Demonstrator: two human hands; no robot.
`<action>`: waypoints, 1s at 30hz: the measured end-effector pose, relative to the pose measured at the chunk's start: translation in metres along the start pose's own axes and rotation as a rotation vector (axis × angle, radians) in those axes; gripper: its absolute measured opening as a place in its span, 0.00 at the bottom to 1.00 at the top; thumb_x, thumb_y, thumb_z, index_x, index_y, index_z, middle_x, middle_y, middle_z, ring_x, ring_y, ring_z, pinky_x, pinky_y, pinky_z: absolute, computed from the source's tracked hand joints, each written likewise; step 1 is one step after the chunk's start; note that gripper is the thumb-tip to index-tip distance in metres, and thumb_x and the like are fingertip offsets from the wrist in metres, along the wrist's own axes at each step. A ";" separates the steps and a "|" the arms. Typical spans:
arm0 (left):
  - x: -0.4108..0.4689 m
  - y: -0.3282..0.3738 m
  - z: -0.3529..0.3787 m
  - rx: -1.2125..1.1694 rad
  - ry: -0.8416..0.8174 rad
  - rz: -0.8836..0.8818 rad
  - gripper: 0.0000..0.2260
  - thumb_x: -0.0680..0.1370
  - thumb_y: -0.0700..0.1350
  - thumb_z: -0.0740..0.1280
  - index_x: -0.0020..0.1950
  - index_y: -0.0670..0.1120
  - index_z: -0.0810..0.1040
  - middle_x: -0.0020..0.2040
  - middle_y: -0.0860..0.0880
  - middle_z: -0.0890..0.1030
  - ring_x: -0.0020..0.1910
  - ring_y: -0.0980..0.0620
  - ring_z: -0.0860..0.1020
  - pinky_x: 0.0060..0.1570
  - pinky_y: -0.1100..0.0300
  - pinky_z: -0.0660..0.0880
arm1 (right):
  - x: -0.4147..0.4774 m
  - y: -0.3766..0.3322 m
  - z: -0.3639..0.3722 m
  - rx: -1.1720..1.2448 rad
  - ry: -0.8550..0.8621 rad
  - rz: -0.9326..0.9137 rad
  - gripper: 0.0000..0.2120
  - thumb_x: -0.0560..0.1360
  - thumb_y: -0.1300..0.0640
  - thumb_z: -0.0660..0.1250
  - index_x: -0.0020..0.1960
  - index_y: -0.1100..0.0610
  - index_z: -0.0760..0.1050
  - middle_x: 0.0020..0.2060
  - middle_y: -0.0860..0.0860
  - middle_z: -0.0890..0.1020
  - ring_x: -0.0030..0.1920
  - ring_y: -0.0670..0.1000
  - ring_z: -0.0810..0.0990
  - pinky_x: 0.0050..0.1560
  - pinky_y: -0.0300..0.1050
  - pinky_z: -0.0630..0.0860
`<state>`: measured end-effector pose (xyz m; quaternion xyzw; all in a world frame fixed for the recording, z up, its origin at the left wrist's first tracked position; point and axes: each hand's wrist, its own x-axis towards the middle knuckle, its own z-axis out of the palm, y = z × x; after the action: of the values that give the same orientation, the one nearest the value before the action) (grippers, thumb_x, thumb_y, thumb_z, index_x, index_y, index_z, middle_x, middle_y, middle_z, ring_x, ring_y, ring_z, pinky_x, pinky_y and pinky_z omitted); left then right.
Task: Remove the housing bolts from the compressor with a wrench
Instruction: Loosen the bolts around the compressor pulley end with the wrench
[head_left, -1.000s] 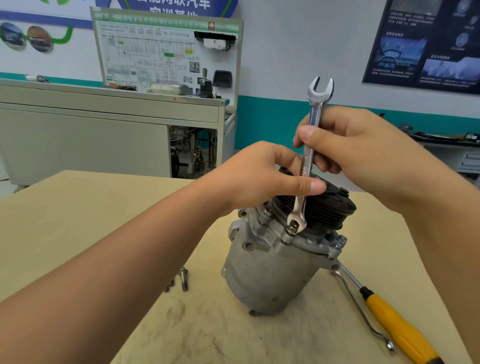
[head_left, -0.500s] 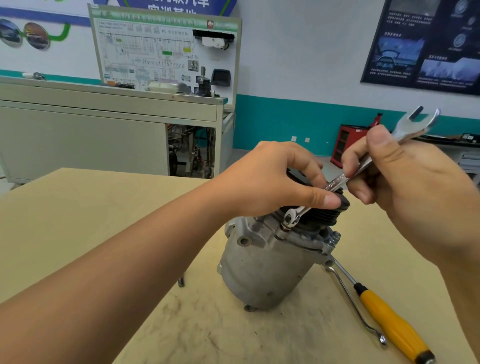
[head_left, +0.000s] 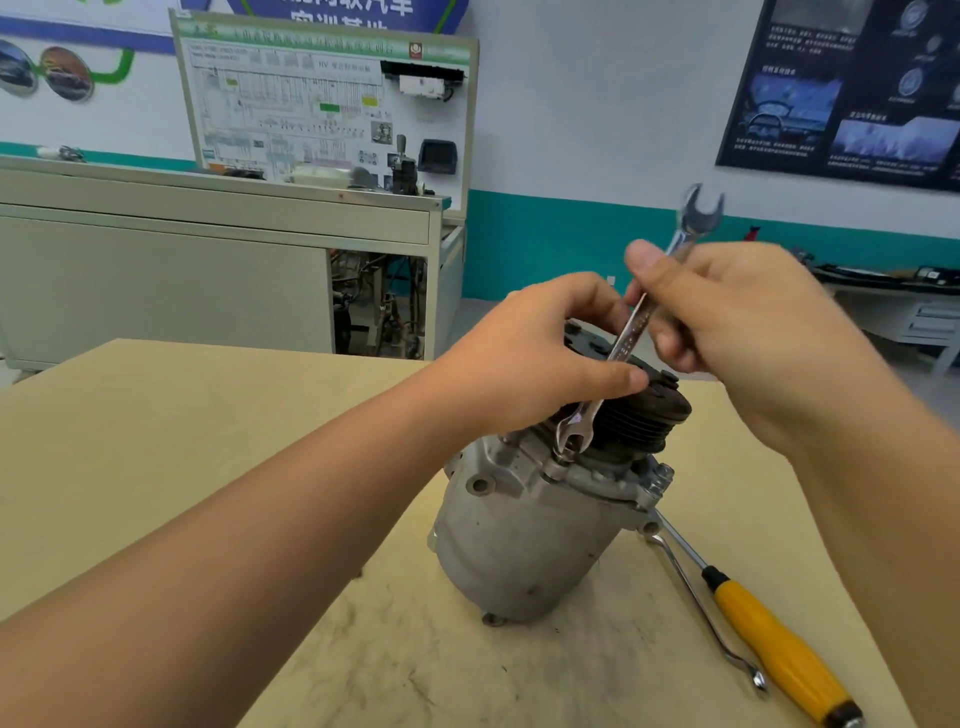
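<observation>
Compressor (head_left: 524, 545): upright on worktop (head_left: 156, 441), directly below both hands, black pulley end uppermost.
Left hand (head_left: 535, 358): curled round the pulley end, holding it.
Right hand (head_left: 737, 317): just beside the left, pinching the wrench (head_left: 631, 332) by its upper shank.
Wrench: tilted, lower open end on a bolt (head_left: 563, 457) beneath the left thumb.
Screwdriver (head_left: 779, 644): yellow handle, lying below the right hand.

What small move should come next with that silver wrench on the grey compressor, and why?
Probably swing the silver open-ended wrench sideways: its lower end sits over a bolt head of the grey metal compressor, the right hand pinches its shaft, and the left hand holds the black pulley steady.
</observation>
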<state>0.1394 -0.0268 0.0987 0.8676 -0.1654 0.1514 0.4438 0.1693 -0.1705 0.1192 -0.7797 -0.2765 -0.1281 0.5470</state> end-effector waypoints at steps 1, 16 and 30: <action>-0.001 -0.001 -0.002 -0.024 -0.002 -0.002 0.09 0.72 0.47 0.74 0.49 0.53 0.78 0.51 0.57 0.80 0.49 0.64 0.76 0.44 0.78 0.68 | 0.004 -0.002 0.004 -0.051 0.005 0.001 0.16 0.78 0.47 0.61 0.36 0.55 0.75 0.18 0.45 0.72 0.21 0.41 0.68 0.30 0.37 0.68; -0.013 -0.007 -0.014 -0.162 -0.128 0.079 0.02 0.63 0.55 0.73 0.32 0.59 0.81 0.51 0.65 0.79 0.57 0.65 0.76 0.65 0.58 0.65 | -0.020 -0.002 -0.014 0.068 -0.210 -0.317 0.13 0.76 0.48 0.58 0.39 0.50 0.78 0.21 0.48 0.70 0.24 0.43 0.66 0.26 0.31 0.65; -0.003 -0.004 -0.007 -0.015 -0.090 0.057 0.08 0.69 0.49 0.75 0.35 0.54 0.77 0.55 0.58 0.80 0.57 0.61 0.76 0.60 0.59 0.70 | -0.017 0.018 -0.006 0.218 0.005 -0.103 0.12 0.76 0.47 0.59 0.41 0.54 0.73 0.23 0.47 0.71 0.27 0.45 0.67 0.29 0.38 0.66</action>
<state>0.1374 -0.0184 0.0982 0.8651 -0.2111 0.1236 0.4379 0.1660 -0.1854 0.0986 -0.6999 -0.3272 -0.1270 0.6220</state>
